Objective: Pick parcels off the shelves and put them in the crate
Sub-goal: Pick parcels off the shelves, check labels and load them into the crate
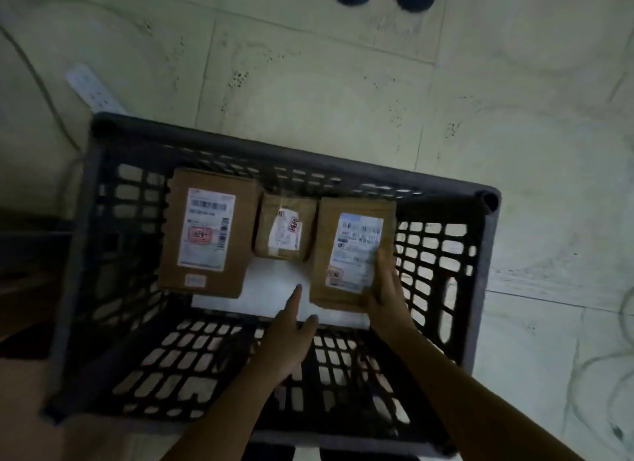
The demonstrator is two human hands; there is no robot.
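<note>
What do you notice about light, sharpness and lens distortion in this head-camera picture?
Head view: dim, greenish light; the crate looks splayed by the wide lens; the white sheet is the brightest patch; the label on the right parcel is too soft to read.

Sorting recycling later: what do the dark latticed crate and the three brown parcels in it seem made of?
Dark grey latticed crate: likely moulded plastic, matte; slotted grid walls, rounded corners. Left brown parcel, small middle brown parcel, right brown parcel: probably cardboard, dull, with white paper labels; the middle one's shine suggests tape.
</note>
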